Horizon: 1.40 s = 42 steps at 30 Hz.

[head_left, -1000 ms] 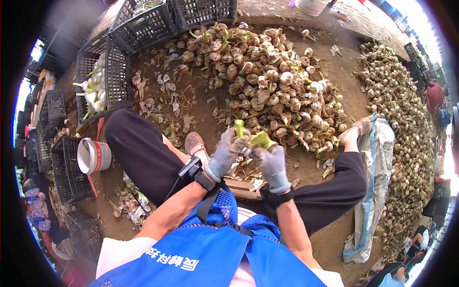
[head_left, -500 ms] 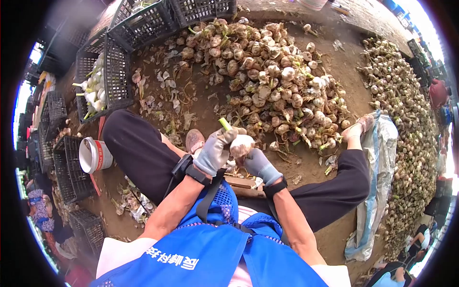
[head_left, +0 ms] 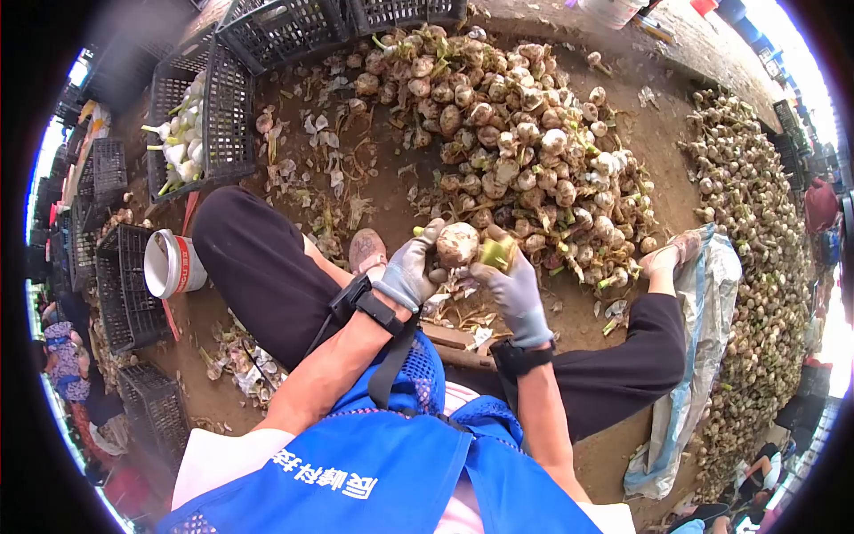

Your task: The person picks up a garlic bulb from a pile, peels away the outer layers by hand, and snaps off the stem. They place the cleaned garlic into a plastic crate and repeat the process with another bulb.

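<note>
My left hand (head_left: 411, 271), in a grey-white glove, is closed around a garlic bulb (head_left: 458, 244) with dirty, brown-flecked skin. A short green stem end shows between its fingers. Close to the bulb's right side, my gloved right hand (head_left: 518, 295) pinches a greenish-yellow piece (head_left: 498, 253) that looks like peeled stem sheath. Both hands are held over the ground between my knees, in front of a large heap of unpeeled garlic (head_left: 507, 125). Loose peelings (head_left: 458, 307) lie below the hands.
A black crate (head_left: 229, 116) with cleaned garlic (head_left: 185, 133) stands at upper left. Below it are a white bucket (head_left: 173, 264) and more black crates (head_left: 133, 294). A plastic sack (head_left: 685, 356) lies at my right. Another long garlic heap (head_left: 756, 294) and other people are beyond.
The bulb has turned and moved up slightly. My right hand has come away from it to the right and now holds a greenish-yellow piece. The view has shifted slightly.
</note>
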Motion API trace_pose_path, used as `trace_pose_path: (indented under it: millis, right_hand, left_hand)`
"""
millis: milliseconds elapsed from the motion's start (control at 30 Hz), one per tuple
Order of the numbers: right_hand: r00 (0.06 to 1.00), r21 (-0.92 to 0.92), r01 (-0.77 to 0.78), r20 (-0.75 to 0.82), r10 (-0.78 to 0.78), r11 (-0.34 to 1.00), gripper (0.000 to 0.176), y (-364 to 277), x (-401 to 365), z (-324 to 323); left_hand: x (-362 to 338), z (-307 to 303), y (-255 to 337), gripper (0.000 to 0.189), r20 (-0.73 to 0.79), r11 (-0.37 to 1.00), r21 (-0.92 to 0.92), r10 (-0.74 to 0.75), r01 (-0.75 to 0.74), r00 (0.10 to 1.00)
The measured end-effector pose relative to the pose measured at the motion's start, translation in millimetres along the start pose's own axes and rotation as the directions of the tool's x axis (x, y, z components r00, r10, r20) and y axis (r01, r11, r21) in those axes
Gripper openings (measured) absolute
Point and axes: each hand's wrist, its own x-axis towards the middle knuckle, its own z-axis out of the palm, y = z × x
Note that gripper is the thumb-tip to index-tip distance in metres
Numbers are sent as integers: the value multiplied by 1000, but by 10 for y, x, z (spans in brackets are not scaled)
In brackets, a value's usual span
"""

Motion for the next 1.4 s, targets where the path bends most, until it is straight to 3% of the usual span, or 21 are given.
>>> trace_pose_path:
  millis: [167,233,300,367,400,433,467,500,567,667,700,733,767,833,867,900,1100,1167,1267,1333,1400]
  right_hand:
    - [1000,-53,-17,11,17,998,52,201,82,71]
    - [988,335,-43,152,-9,941,51,-55,-18,114]
    - [993,608,111,-32,-115,786,48,-460,13,130]
    - [965,409,221,-224,-138,885,34,-392,201,-233]
    - [990,-436,93,-58,-131,895,35,-20,370,-563]
    - [999,-974,32,34,4,225,36,311,452,-795]
    - [994,-991,-107,-107,-3,-80,36,116,193,-392]
    - [996,-985,8,-7,-87,170,37,243,113,-357]
    - [906,-958,218,126,-404,189,31,282,-37,27]
    - [860,-962,256,181,-476,96,22,307,22,371]
    - [900,-808,263,9,-436,527,12,487,166,149]
    - [950,-435,48,-258,-176,899,8,575,307,-50]
    - [916,86,-175,-350,194,981,6,672,384,-214]
    - [937,-830,-339,-341,78,443,8,875,469,-458]
    - [963,-903,-242,-179,201,354,14,1145,505,-595]
    - [942,-953,-116,-16,336,281,23,1346,531,-673]
    - [951,-992,127,125,-282,-13,47,-28,213,204]
    - [986,-975,150,136,91,-166,30,48,259,337]
    - [896,-943,216,295,332,253,23,931,251,-75]
    - [830,-971,213,240,503,112,28,1096,301,-187]
    - [859,-989,140,141,492,39,30,939,323,-248]
  left_hand:
    - [253,-258,-1,22,-79,998,55,4,1,997]
    - [70,-145,107,19,-188,889,440,233,-130,954]
    - [-12,-12,90,21,-354,831,530,396,-167,847]
    - [-127,113,90,24,-406,772,624,452,-120,794]
    - [149,-146,45,29,-385,831,491,476,-261,791]
    - [119,-161,86,30,-380,771,613,477,-170,793]
    - [80,-89,89,29,-357,752,619,525,-225,773]
    - [21,16,87,29,-339,732,623,572,-277,747]
    - [-155,213,34,27,-375,760,596,550,-259,746]
    - [230,-182,-105,8,-190,814,322,556,-484,809]
    - [337,-345,-78,7,-72,867,184,483,-464,873]
    - [47,95,-49,7,-288,811,443,533,-383,795]
    - [75,43,-46,7,-215,766,462,585,-446,782]
    - [-78,209,10,11,-218,826,344,534,-447,817]
    - [-34,107,68,17,-215,796,496,500,-347,839]
    - [14,57,66,17,-218,797,491,502,-350,837]
    - [118,-40,83,31,-33,967,40,252,-251,967]
    - [260,-228,5,29,192,983,5,182,-186,964]
    - [247,-258,423,30,-200,958,-152,210,-242,957]
    - [-137,39,865,32,-270,945,-182,219,-273,938]
    - [-326,157,1521,28,142,887,-264,423,-378,895]
